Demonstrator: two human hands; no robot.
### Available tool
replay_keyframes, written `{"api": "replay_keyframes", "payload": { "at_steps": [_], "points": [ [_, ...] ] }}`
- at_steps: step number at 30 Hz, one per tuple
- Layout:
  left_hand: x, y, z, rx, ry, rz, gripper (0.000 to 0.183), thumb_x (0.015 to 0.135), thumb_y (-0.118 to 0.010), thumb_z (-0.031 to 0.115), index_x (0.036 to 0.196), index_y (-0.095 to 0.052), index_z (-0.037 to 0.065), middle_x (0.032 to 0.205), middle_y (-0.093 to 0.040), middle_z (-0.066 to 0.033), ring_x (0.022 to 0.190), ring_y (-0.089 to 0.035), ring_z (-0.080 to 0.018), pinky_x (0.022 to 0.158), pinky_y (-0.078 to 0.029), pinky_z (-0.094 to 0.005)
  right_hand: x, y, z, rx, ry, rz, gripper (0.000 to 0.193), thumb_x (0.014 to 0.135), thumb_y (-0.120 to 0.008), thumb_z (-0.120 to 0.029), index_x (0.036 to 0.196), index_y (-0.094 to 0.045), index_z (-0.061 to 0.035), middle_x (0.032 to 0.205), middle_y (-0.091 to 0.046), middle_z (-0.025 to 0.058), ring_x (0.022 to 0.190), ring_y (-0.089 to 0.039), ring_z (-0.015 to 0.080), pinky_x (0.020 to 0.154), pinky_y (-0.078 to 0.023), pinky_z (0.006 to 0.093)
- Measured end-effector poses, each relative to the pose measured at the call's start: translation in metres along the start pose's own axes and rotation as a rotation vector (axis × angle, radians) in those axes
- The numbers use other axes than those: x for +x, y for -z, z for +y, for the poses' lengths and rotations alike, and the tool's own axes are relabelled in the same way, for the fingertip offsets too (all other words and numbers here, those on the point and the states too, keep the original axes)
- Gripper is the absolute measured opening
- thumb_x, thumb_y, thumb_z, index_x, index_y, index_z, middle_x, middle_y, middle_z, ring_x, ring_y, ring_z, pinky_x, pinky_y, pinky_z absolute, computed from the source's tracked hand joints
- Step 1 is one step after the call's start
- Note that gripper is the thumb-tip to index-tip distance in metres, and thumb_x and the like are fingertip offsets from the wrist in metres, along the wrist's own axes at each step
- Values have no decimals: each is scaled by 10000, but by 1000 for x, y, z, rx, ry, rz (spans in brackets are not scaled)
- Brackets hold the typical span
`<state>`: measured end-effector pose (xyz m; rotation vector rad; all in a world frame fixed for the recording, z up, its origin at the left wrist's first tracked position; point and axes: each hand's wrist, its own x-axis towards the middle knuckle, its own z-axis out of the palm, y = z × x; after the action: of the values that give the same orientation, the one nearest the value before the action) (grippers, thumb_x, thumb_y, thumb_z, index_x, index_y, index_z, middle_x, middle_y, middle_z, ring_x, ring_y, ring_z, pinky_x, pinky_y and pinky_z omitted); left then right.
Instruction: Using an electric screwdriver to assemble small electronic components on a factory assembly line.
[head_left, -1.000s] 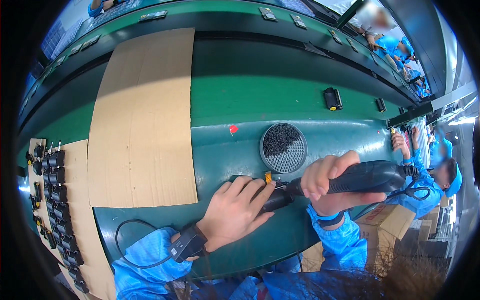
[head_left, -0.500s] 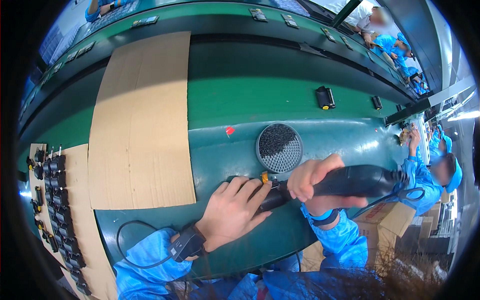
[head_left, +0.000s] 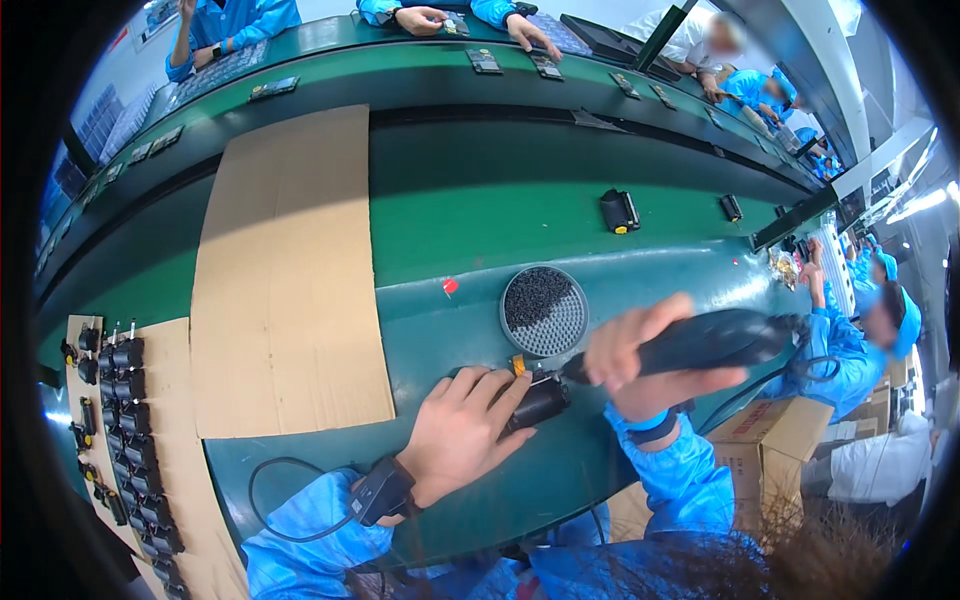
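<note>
My right hand (head_left: pixel 640 362) is wrapped round a black electric screwdriver (head_left: pixel 722 340) that lies nearly level, its nose pointing left. That nose is close to the end of a small black cylindrical part (head_left: pixel 540 400) with an orange tab (head_left: pixel 519 364); whether the two touch, I cannot tell. Pressing the part to the green bench from its left is my left hand (head_left: pixel 462 432), fingers closed on it. Just beyond my hands stands a round grey dish (head_left: pixel 574 335) with a dimpled bottom, partly covered by tiny black pieces (head_left: pixel 536 297), probably screws.
A cardboard sheet (head_left: pixel 290 280) lies left of the dish. Farther left, rows of black parts (head_left: pixel 130 420) rest on more cardboard. Similar black units (head_left: pixel 620 212) sit on the green belt at the back. Co-workers' hands (head_left: pixel 535 38) handle circuit boards (head_left: pixel 484 62) across the line.
My right hand and the screwdriver have shifted right, away from the part, so more of its black cylinder shows. The view has tilted slightly, and a co-worker's hands now appear at the top.
</note>
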<state>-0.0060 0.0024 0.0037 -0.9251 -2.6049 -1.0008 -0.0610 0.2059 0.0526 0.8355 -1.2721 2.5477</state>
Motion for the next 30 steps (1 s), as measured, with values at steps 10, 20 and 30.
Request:
{"api": "replay_keyframes", "payload": {
  "at_steps": [10, 20, 30],
  "points": [
    [3, -2, 0, 13, -30, 6, 613, 761, -830, 328, 1271, -645, 42, 1155, -632, -86, 1032, -603, -272, 805, -531, -395, 35, 63, 12, -249, -44, 194, 933, 746, -372, -960, 1010, -474, -72, 620, -477, 31, 488, -467, 140, 491, -426, 301],
    [1, -1, 1, 3, -38, 12, 612, 757, -833, 322, 1267, -647, 41, 1133, -635, -82, 1019, -603, -268, 802, -531, -390, 34, 62, 21, -336, -22, 183, 887, 799, -312, -938, 1016, -481, -96, 606, -457, 25, 470, -450, 137, 464, -405, 301],
    [5, -4, 0, -8, -49, 8, 608, 746, -836, 312, 1256, -649, 40, 1135, -638, -88, 1028, -605, -280, 824, -532, -400, 35, 66, 18, -351, -21, 198, 891, 782, -331, -941, 1005, -478, -91, 610, -469, 26, 481, -464, 145, 480, -422, 308]
  ]
}}
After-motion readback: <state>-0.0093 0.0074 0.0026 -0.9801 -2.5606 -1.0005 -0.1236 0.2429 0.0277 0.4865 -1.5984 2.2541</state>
